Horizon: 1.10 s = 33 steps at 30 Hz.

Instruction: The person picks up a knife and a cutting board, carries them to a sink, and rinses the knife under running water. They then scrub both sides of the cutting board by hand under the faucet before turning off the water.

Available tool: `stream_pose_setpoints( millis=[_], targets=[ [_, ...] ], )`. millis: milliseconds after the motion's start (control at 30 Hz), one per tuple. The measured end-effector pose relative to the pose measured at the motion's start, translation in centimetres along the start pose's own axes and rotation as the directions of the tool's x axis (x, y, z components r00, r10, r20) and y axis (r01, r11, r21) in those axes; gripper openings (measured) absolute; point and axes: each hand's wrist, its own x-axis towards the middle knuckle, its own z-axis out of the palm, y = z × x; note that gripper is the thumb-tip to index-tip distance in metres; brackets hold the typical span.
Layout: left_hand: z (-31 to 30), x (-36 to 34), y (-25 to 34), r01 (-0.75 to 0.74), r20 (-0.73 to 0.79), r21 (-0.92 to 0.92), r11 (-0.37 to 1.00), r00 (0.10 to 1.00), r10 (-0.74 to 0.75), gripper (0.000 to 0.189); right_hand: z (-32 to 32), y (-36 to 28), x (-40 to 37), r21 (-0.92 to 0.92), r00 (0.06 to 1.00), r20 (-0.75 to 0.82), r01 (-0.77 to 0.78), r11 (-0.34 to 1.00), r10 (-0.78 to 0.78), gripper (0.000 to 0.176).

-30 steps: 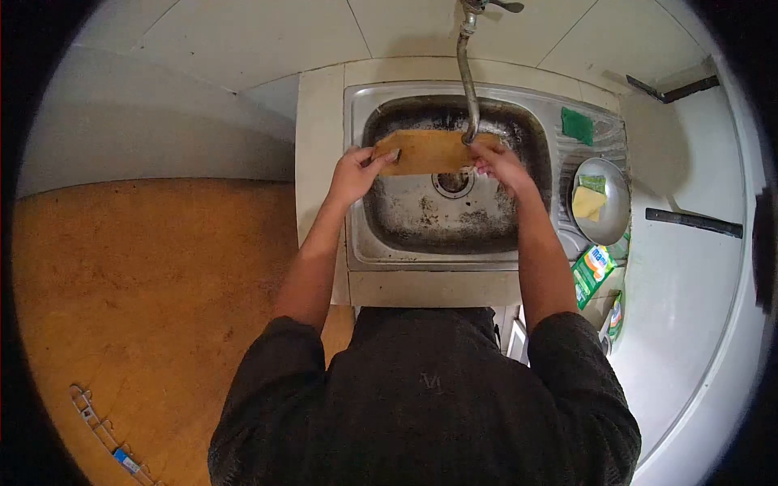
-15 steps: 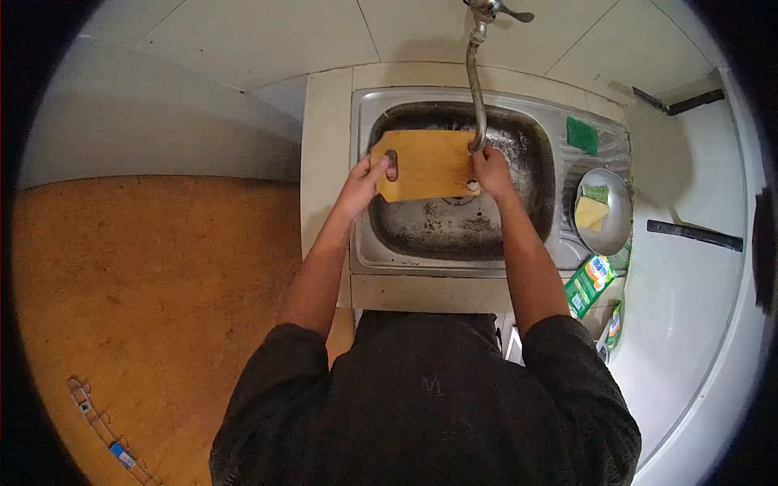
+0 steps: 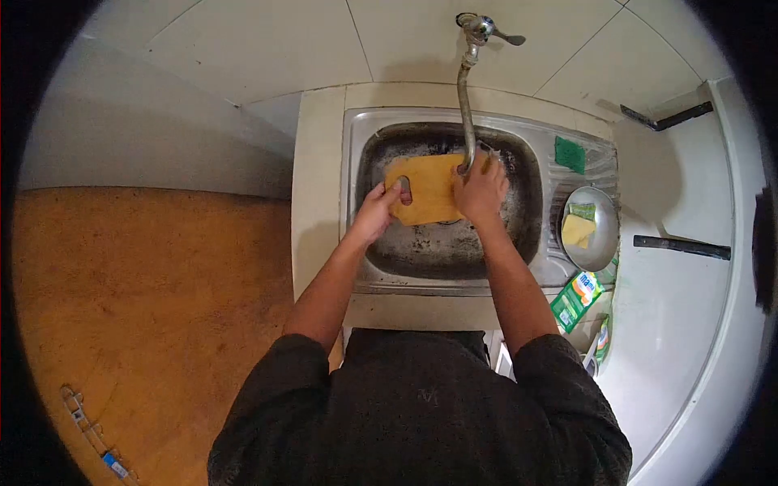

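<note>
A wooden cutting board [image 3: 428, 188] with a handle hole at its left end is held over the steel sink [image 3: 356, 243], under the spout of the curved tap [image 3: 466, 105]. My left hand [image 3: 378, 212] grips the board's left end by the hole. My right hand [image 3: 481, 191] lies flat on the board's right part, palm down, right below the spout. Whether water runs I cannot tell.
A green scouring pad [image 3: 570, 154] lies on the drainboard. A metal bowl [image 3: 604, 235] to the right holds a yellow sponge [image 3: 577, 230]. A green packet [image 3: 574, 298] lies below it. A white appliance with a dark handle [image 3: 681, 246] stands at right; wooden floor [image 3: 146, 324] at left.
The board was tilted edge-on, then turned flat. My right hand has moved from the board's right edge onto its surface. The view has shifted slightly downward.
</note>
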Motion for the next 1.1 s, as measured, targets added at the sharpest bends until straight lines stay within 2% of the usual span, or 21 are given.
stream_pose_setpoints(
  millis=[33,67,133,167,233,367,433,467,533,567,633,667,733,867,967,1033,1100],
  targets=[
    [0.3,0.5,-0.2,0.019,0.019,0.005,1.000,1.000,-0.019,0.030,0.9,0.2,-0.2,-0.196,0.990,-0.080,0.096,0.976,-0.114,0.068],
    [0.5,0.7,-0.6,0.039,0.035,0.010,0.999,0.999,-0.040,0.034,1.2,0.0,-0.6,-0.203,0.991,-0.077,0.095,0.975,-0.113,0.068],
    [1.0,1.4,-1.1,0.033,0.041,-0.003,0.999,0.999,-0.033,0.034,1.8,-0.3,-0.5,-0.091,0.983,-0.085,0.154,0.984,-0.162,0.064],
    [1.2,1.6,-1.1,0.031,0.042,-0.010,0.999,0.999,-0.030,0.035,1.3,-0.7,-0.6,-0.095,0.983,-0.088,0.156,0.983,-0.164,0.064],
    [1.4,1.6,-1.1,0.036,0.048,-0.017,0.999,0.998,-0.035,0.034,0.3,-1.1,-1.3,-0.051,0.977,0.027,0.212,0.976,-0.210,0.063],
    [0.9,2.3,-1.4,0.037,0.042,-0.004,0.999,0.998,-0.037,0.035,0.6,0.2,-2.1,-0.014,0.947,0.088,0.310,0.951,-0.308,0.061],
    [0.9,1.8,-1.2,0.035,0.027,-0.009,0.999,0.999,-0.035,0.034,0.6,0.6,-1.8,-0.041,0.923,0.136,0.369,0.928,-0.361,0.068],
    [1.0,1.5,-1.1,0.038,0.013,-0.013,0.999,0.999,-0.038,0.033,0.1,0.4,-1.8,-0.040,0.923,0.133,0.368,0.929,-0.360,0.068],
    [0.3,1.6,-1.5,0.017,0.020,0.011,1.000,1.000,-0.017,0.033,-0.7,-0.3,-1.8,-0.127,0.945,0.213,0.276,0.953,-0.246,0.065],
    [0.4,1.5,-1.3,-0.002,0.029,0.033,0.999,1.000,0.001,0.032,-0.1,-0.6,-1.8,-0.127,0.946,0.209,0.276,0.953,-0.246,0.065],
    [0.7,1.2,-1.0,0.005,0.012,0.015,1.000,1.000,-0.005,0.032,1.2,-1.0,-2.3,0.085,0.925,0.151,0.339,0.937,-0.348,0.062],
    [0.8,1.2,-0.7,0.009,-0.004,-0.003,1.000,1.000,-0.009,0.032,0.9,-0.9,-2.2,0.085,0.926,0.148,0.339,0.937,-0.348,0.062],
    [0.6,1.1,-0.4,0.007,-0.002,-0.016,1.000,1.000,-0.007,0.031,0.3,-0.6,-2.3,0.081,0.845,0.130,0.512,0.855,-0.518,0.060],
    [1.1,0.2,0.7,0.044,0.013,-0.027,0.999,0.999,-0.044,0.028,0.0,-0.5,-2.3,0.083,0.869,0.156,0.463,0.882,-0.471,0.057],
    [0.9,0.5,0.4,0.024,-0.020,0.011,1.000,1.000,-0.024,0.027,0.8,-0.8,-2.4,0.043,0.881,0.097,0.461,0.886,-0.463,0.056],
    [0.8,0.5,0.6,0.009,-0.017,-0.029,1.000,1.000,-0.009,0.027,0.3,-0.4,-2.7,0.068,0.803,0.011,0.594,0.802,-0.596,0.054],
    [0.8,0.5,0.7,-0.002,-0.017,-0.072,0.997,1.000,0.001,0.027,-1.0,0.3,-2.1,0.100,0.795,0.051,0.598,0.795,-0.605,0.055]
  ],
)
